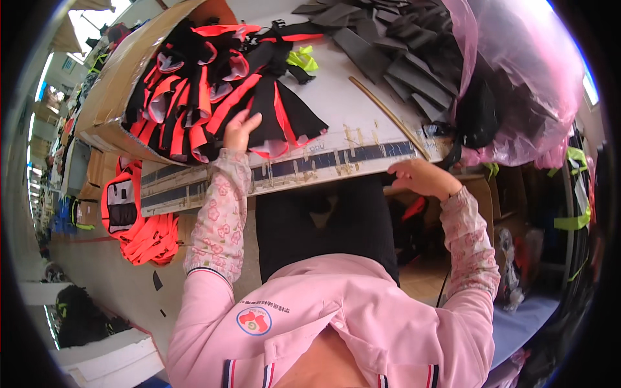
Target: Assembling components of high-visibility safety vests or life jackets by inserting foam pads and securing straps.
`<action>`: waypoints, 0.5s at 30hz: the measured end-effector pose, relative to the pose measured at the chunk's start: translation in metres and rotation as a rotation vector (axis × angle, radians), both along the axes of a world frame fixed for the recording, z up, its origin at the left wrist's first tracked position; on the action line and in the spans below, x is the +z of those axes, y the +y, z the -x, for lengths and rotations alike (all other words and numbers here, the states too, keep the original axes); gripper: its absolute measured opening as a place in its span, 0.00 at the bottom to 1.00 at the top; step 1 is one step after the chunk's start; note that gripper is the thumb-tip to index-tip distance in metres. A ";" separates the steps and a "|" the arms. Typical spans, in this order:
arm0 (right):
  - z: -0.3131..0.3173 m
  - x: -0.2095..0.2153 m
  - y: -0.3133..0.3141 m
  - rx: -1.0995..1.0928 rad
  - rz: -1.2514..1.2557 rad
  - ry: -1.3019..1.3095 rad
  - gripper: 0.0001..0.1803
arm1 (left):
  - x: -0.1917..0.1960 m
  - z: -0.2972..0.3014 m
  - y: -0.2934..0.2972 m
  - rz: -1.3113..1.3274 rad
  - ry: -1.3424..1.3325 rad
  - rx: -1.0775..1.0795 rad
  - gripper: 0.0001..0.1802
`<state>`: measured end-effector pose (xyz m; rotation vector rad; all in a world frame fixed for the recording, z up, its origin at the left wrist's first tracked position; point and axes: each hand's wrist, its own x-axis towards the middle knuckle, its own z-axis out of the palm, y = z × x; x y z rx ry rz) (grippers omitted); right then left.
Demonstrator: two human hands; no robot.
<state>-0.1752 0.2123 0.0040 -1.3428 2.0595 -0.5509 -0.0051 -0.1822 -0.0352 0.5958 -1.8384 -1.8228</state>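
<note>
**Rested left hand (239,132) at black-and-orange pieces (187,97), held right hand (425,177) loose by the worktop (343,107) edge**

Had the left hand against the near side of the heap, with the thumb stretched to the right toward a flared black panel (294,116) with orange stripes, and with the other fingers partly bent over the fabric. Could not tell a firm pinch from a light touch there. Held the right hand at the front edge, well to the right, half open, with the fingers loosely curled and pointing left, and with nothing visible in its grasp. Could not make out any contact with the edge.

Saw the black-and-orange pieces bunched in overlapping folds on the left part of the worktop, at the mouth of a cardboard box (107,97). Spotted a yellow-green piece (302,58) just beyond the panel. Found dark grey pieces (420,71) in a loose heap on the far right, next to a pink plastic bag (537,84). Noted a slim wooden stick (388,116) lying aslant, with its near end close to the right hand. Noticed a dark strip (336,158) crossed by worn tape along the front edge. Saw an orange-and-black article (123,204) lower on the left, just above bunched orange fabric (152,239). Wore floral sleeve covers (223,213) on both forearms.
</note>
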 end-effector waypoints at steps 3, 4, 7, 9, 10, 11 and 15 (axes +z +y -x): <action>0.025 -0.022 0.014 -0.091 0.130 -0.092 0.17 | 0.064 0.024 0.052 -0.120 0.100 0.106 0.25; 0.030 -0.010 0.011 0.150 0.234 0.179 0.17 | 0.080 0.024 0.063 -0.011 0.183 0.137 0.22; 0.034 0.000 0.008 -0.085 0.149 0.034 0.16 | 0.121 0.025 0.097 -0.155 0.437 -0.154 0.15; 0.039 -0.008 0.008 -0.051 0.110 0.078 0.17 | 0.135 0.030 0.124 -0.058 0.588 -0.190 0.17; 0.040 -0.011 0.009 -0.069 0.093 0.066 0.17 | 0.135 0.036 0.128 0.034 0.579 -0.200 0.17; 0.041 -0.015 0.013 -0.086 0.078 0.055 0.17 | 0.133 0.042 0.131 0.127 0.572 -0.210 0.18; 0.046 -0.026 0.025 -0.108 0.064 0.036 0.17 | 0.090 0.066 0.146 -0.032 0.352 -0.243 0.20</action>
